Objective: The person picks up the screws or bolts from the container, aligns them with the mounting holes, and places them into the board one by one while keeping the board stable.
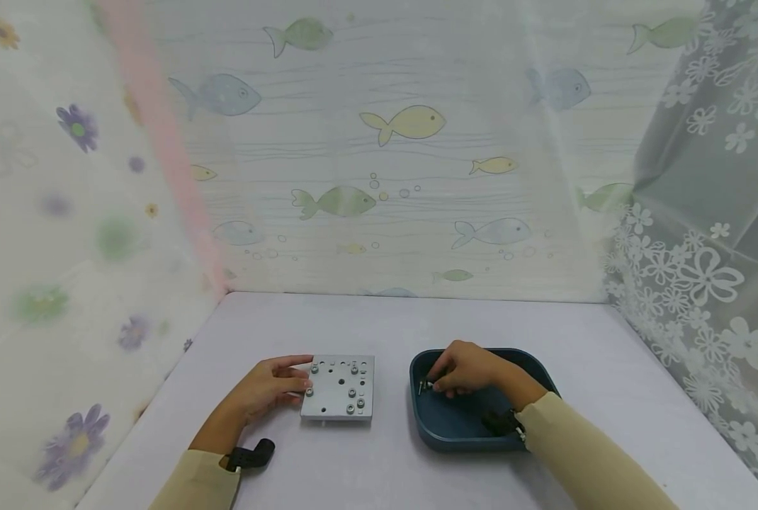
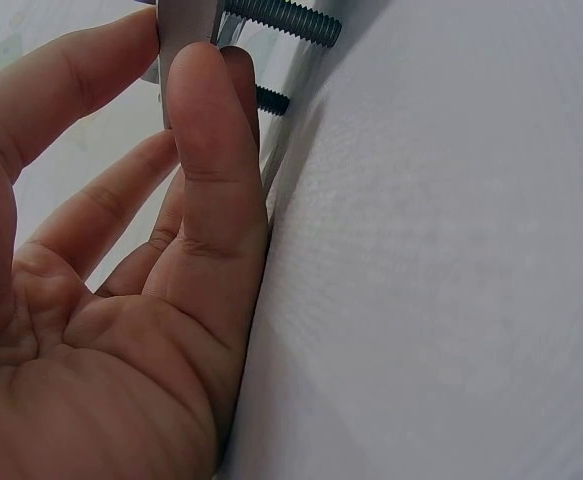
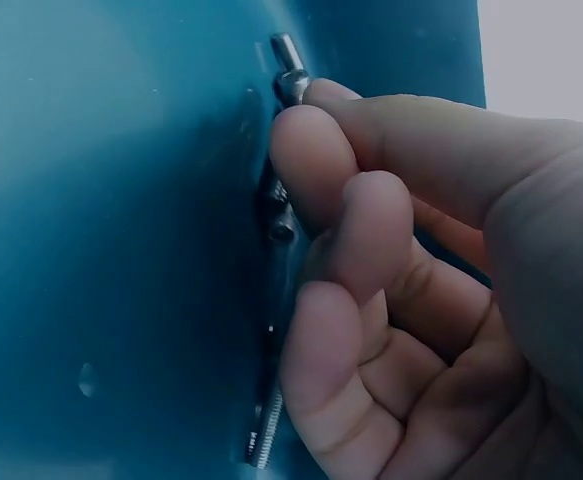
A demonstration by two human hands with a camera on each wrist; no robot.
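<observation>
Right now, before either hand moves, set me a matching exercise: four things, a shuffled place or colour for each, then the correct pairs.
1. Left hand
2. Metal plate
3. Right hand
4. Tray

A. dark blue
B. at the metal plate's left edge in the head view
C. silver-grey
D. reaching into the tray

Pairs: 1-B; 2-C; 3-D; 4-A
</observation>
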